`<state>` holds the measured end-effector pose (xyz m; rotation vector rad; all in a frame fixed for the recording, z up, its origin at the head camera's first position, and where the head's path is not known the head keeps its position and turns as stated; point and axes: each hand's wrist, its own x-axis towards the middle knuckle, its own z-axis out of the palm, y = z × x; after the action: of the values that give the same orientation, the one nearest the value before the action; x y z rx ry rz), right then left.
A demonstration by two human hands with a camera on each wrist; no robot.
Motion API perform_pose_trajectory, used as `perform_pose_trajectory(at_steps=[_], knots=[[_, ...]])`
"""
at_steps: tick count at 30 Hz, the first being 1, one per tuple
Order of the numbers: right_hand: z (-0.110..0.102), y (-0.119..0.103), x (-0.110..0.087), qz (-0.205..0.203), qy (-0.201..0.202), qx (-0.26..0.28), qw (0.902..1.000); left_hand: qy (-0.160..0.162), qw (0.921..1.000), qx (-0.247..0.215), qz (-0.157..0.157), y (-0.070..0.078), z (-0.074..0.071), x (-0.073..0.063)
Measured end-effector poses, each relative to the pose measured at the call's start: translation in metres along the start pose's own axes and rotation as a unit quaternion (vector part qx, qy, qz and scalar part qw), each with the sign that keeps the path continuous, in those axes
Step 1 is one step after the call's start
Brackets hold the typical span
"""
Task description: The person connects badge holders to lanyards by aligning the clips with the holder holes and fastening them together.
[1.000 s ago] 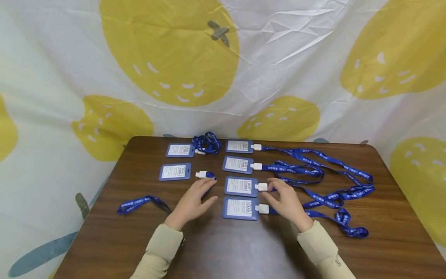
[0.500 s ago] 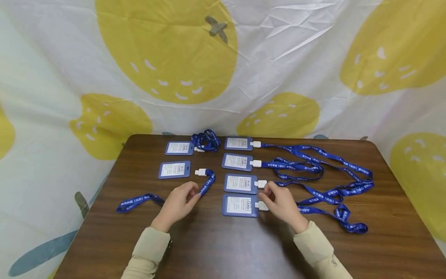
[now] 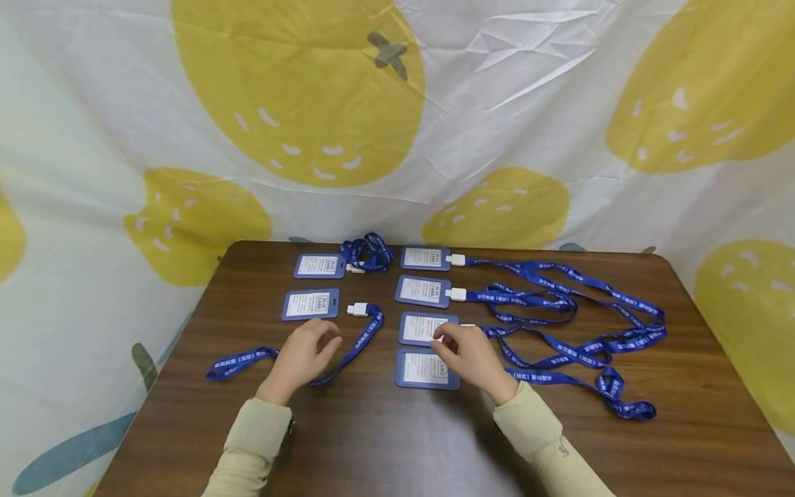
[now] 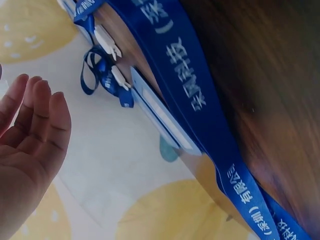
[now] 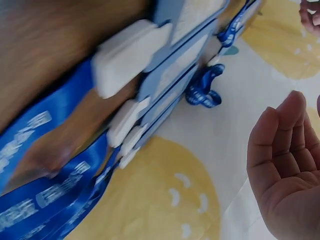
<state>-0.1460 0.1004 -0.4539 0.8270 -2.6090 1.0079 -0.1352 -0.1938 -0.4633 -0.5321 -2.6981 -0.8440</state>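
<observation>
In the head view my left hand (image 3: 304, 357) hovers over the blue lanyard (image 3: 360, 345) that lies loose at the left, its white clip (image 3: 358, 309) apart from the nearby badge holder (image 3: 310, 304). The left wrist view shows that hand's fingers (image 4: 59, 117) loosely bent around nothing. My right hand (image 3: 475, 359) is above the two nearest badge holders of the right column, covering part of the lower one (image 3: 422, 369) and its clip. Nothing is between its relaxed fingers (image 5: 290, 130) in the right wrist view.
Further back at the left lies another badge holder (image 3: 319, 266) beside a bundled lanyard (image 3: 368, 252). Several badge holders line up in the right column, their lanyards (image 3: 627, 339) spread rightward. A fruit-patterned cloth (image 3: 497, 103) hangs behind the brown table (image 3: 397, 449).
My left hand has moved away from the lanyard's clip, leftward and nearer to me, uncovering the strap. My right hand has shifted left from the white clips to above the badge holders.
</observation>
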Motion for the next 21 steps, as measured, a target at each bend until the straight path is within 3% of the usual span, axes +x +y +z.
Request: perform_pose_trajectory(at_steps=[6, 12, 21], knots=[[0.010, -0.010, 0.018, -0.020, -0.031, 0.006, 0.9993, 0.004, 0.9997, 0.022, -0.007, -0.010, -0.006, 0.003], [0.017, -0.019, 0.035, -0.041, -0.035, 0.012, 0.9985, 0.013, 0.9988, 0.042, -0.020, -0.021, -0.015, 0.009], [0.031, -0.030, 0.055, -0.048, -0.055, 0.006, 0.9973, -0.002, 0.9977, 0.048, -0.047, -0.036, -0.024, 0.017]])
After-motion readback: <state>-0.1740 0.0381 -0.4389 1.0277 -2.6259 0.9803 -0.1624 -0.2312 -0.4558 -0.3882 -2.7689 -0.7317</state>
